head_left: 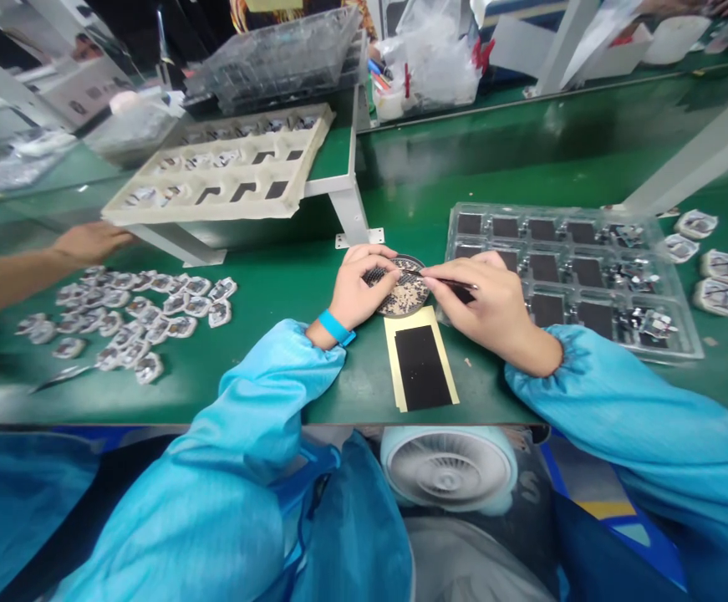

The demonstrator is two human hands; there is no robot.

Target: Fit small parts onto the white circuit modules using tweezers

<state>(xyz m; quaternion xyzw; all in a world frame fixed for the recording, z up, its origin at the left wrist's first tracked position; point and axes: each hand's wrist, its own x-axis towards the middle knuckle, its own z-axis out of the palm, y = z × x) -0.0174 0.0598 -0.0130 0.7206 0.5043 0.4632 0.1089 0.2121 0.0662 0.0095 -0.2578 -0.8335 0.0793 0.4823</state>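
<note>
The round dish (409,294) is sitting on the green bench (526,159) near its front edge, hemmed in by the clear tray (564,276) just right and a black strip on yellow backing (422,368) just in front; open bench is lying to its left. The dish is looking dark and speckled with tiny pale parts. The left hand (357,288) is curling around its rim, while the right hand (486,305) is pinching tweezers (445,280) over it.
</note>
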